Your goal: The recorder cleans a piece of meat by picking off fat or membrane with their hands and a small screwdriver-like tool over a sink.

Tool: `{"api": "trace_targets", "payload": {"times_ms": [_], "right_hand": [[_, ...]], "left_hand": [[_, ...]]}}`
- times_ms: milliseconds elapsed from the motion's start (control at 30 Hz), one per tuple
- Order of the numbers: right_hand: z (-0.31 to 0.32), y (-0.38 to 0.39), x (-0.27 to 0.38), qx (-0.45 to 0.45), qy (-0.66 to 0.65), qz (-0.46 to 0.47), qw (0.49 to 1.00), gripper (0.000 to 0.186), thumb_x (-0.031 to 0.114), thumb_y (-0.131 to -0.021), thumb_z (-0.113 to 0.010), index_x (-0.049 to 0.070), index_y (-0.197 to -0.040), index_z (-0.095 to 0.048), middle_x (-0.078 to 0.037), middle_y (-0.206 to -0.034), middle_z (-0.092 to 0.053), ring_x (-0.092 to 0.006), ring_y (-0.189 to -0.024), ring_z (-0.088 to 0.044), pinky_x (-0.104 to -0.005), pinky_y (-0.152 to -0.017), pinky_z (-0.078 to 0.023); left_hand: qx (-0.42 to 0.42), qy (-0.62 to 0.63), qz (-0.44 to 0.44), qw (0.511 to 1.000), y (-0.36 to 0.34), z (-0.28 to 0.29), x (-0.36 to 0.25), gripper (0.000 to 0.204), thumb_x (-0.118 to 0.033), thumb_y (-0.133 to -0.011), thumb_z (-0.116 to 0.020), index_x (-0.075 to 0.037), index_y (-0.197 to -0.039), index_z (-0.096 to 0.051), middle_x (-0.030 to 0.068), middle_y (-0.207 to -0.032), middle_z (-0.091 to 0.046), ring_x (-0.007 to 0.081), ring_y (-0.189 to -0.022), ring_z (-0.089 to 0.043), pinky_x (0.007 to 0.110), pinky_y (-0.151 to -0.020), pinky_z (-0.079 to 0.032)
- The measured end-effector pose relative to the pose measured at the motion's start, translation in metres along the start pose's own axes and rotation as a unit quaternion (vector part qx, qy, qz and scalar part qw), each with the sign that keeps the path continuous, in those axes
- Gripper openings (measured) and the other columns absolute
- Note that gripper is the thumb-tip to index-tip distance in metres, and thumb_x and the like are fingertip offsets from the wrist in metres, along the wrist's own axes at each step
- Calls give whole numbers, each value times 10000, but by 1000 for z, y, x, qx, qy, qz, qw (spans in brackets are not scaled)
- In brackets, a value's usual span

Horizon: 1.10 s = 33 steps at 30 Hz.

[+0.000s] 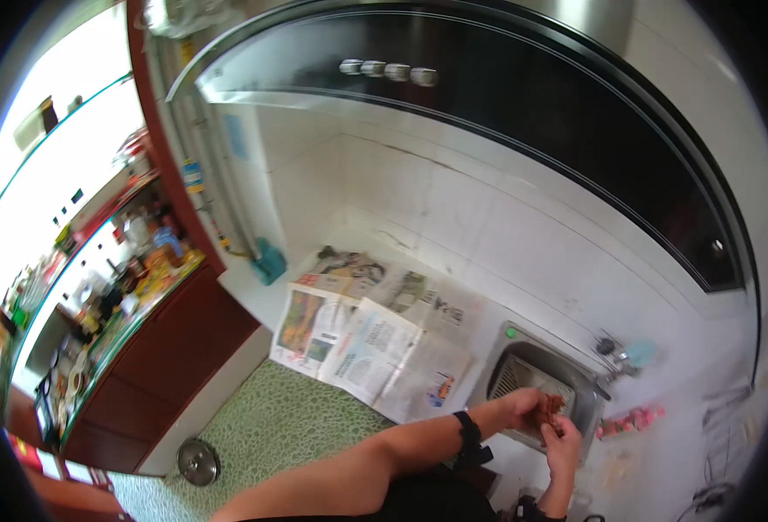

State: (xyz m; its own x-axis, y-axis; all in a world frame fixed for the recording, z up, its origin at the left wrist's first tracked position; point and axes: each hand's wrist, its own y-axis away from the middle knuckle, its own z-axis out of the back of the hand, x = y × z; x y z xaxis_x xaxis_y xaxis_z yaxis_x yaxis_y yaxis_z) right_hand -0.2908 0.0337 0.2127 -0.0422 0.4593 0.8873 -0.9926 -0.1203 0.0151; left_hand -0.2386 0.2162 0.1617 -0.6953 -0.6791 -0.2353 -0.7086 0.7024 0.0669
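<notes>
My left hand (521,405) is closed on a crumpled, reddish-brown item (553,404) above the steel sink (588,409), too small to identify. My right hand (560,448) pinches the same item from below. A ribbed drain tray (517,376) sits in the basin, with a small green round thing (512,332) on its back corner. The tap (610,378) and a pink patterned thing (627,422) are to the right of the sink.
Newspapers (366,348) cover the counter left of the sink. A dark range hood (532,104) hangs above. At left stands a cabinet (175,357) crowded with bottles and jars. A round metal lid (197,461) lies on the green patterned floor (271,418).
</notes>
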Motion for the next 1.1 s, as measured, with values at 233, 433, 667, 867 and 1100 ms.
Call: {"api": "trace_targets", "payload": {"times_ms": [233,433,667,867,1100], "right_hand": [[-23,-8,34,80,51,22,995,285,63,-923,-744,-15,-1193,-701,-60,-938,-690,-148,-757,-641,-304,-642,-533],[-53,-30,32,146,47,53,987,245,46,-936,-720,-17,-1172,-690,-51,-916,-685,-128,-756,-619,-293,-635,-499],[-78,-34,51,159,71,102,979,202,41,-943,-711,-12,-1136,-684,-35,-871,-669,-116,-693,-602,-304,-612,-486],[-66,-32,50,147,58,133,978,237,18,-934,-708,-18,-1168,-698,-64,-935,-722,-141,-800,-656,-314,-734,-535],[-41,-17,45,59,66,92,992,331,147,-898,-796,20,-1196,-726,-154,-1022,-774,-276,-899,-751,-369,-812,-580]], "left_hand": [[-43,95,-54,993,25,2,-10,342,115,-699,-461,-47,-973,-588,123,-915,-551,360,-877,-609,453,-824,-563],[-59,110,-124,984,56,17,-25,329,96,-714,-441,-28,-982,-586,157,-978,-575,396,-905,-617,493,-813,-574],[-23,59,-152,986,74,33,-38,419,87,-729,-453,-54,-1107,-567,148,-1026,-587,360,-935,-612,497,-887,-555],[-18,52,-133,990,69,25,-39,464,30,-783,-464,-50,-1224,-581,194,-1116,-631,415,-1025,-664,531,-956,-565],[-80,-41,-95,991,69,-24,-38,497,42,-793,-477,-15,-1273,-594,159,-1219,-642,395,-1107,-675,522,-1043,-548]]}}
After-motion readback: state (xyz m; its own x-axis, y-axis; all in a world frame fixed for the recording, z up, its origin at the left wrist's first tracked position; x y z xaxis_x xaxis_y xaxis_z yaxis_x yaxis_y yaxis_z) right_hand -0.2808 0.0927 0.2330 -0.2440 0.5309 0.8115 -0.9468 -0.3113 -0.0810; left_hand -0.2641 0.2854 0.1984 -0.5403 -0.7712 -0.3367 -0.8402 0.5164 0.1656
